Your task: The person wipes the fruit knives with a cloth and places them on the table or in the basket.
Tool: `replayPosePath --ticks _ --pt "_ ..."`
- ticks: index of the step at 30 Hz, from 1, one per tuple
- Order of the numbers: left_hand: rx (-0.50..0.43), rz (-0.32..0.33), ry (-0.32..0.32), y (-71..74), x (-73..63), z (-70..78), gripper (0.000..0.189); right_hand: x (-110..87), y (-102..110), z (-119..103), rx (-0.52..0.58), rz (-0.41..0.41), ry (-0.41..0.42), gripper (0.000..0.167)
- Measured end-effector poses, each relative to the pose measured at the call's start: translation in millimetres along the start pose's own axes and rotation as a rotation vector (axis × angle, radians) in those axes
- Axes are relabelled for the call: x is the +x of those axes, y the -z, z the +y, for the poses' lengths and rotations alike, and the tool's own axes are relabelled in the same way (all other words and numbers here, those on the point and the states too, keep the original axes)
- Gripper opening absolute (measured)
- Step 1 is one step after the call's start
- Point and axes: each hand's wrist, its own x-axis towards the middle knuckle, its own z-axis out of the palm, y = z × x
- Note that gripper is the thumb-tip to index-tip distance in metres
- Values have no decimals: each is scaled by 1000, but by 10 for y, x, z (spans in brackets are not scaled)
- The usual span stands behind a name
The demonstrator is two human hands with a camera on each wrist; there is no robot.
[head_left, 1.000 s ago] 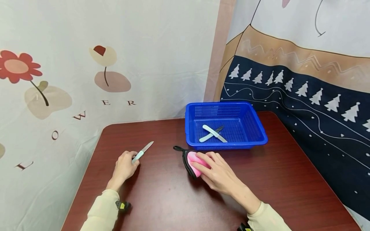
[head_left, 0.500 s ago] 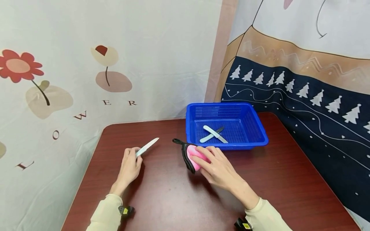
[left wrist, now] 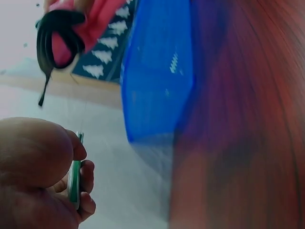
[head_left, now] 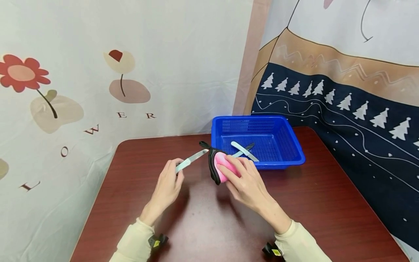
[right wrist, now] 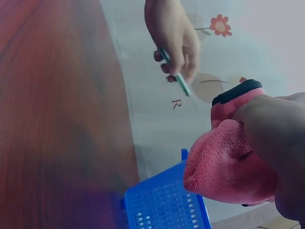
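A paring knife [head_left: 183, 165] with a pale mint handle is held in my left hand [head_left: 166, 187], its blade pointing up and right. The blade's tip overlaps the black edge of a pink cloth [head_left: 223, 164] in the head view. My right hand [head_left: 250, 183] grips that cloth, bunched up, with its black hanging loop toward the left. Fuzzy pink fabric [right wrist: 214, 167] bulges below the fingers in the right wrist view. From the left wrist, the knife's handle [left wrist: 75, 183] shows between thumb and fingers. Both hands are raised over the brown table [head_left: 203, 225].
A blue plastic basket [head_left: 281, 165] stands at the table's back edge, just beyond my right hand. Two pale-handled knives [head_left: 243, 150] lie crossed inside it, partly hidden behind its front rim and my hand. A printed curtain [head_left: 183, 72] hangs behind the table.
My left hand has lifted the knife off the table and brought it right, close to the cloth. My right hand has raised the cloth slightly, nearer the basket's front in view.
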Motion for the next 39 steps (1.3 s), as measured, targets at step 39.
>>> replayPosePath --ticks 39 --pt "13 6 -141 -159 14 686 26 -38 115 4 -244 -35 -94 43"
